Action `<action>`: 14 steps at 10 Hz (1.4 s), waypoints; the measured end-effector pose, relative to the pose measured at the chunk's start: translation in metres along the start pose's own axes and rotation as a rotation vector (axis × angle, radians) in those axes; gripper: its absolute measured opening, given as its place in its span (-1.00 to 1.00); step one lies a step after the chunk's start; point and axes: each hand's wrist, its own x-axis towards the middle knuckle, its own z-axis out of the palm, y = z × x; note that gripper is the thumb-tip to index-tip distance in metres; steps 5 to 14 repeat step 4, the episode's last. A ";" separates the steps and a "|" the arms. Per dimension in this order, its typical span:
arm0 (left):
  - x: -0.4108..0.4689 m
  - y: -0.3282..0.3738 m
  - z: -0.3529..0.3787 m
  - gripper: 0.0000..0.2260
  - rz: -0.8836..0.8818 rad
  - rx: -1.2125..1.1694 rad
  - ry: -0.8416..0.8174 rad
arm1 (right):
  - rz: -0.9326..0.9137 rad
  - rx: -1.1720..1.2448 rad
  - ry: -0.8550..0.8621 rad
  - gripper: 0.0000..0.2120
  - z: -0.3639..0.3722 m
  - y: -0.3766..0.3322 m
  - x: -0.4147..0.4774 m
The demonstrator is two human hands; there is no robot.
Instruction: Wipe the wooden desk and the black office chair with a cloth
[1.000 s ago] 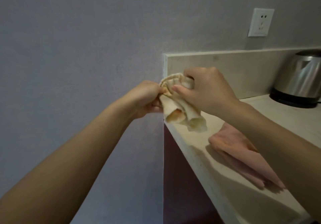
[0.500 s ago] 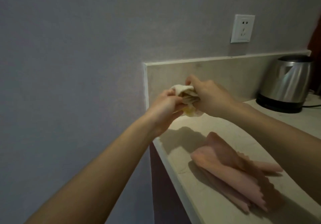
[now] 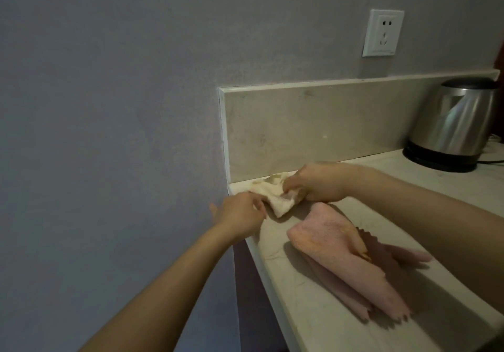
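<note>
Now the cloth (image 3: 278,201) was down on the worktop (image 3: 272,248). A second before, I saw both hands hold it up in the air, bunched, out past the left end of the worktop. Half a second before, it was over the worktop but not yet on it. Now it lay in the back left corner, right by the low back panel (image 3: 313,130), with one end pointing at me.

My right hand (image 3: 319,185) gripped the cloth, with its fingers curled into the folds. My left hand (image 3: 240,212) was at the near left edge of the cloth, just by the worktop's end. Its fingers were bent a little and its thumb stuck out to the left. I could not tell if it pinched the cloth or only touched it.

The folded pink towel (image 3: 341,256) lay on the worktop, just beside the cloth and closer to me. It had not moved. The shiny kettle (image 3: 452,125) stood at the far right on its black base. A white socket (image 3: 383,33) was on the grey wall (image 3: 109,106) above the panel.
</note>
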 end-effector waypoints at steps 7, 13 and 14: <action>-0.015 0.020 0.000 -0.58 0.148 0.399 -0.116 | 0.286 0.387 -0.023 -0.45 0.003 -0.009 -0.028; -0.015 0.020 0.000 -0.58 0.148 0.399 -0.116 | 0.286 0.387 -0.023 -0.45 0.003 -0.009 -0.028; -0.015 0.020 0.000 -0.58 0.148 0.399 -0.116 | 0.286 0.387 -0.023 -0.45 0.003 -0.009 -0.028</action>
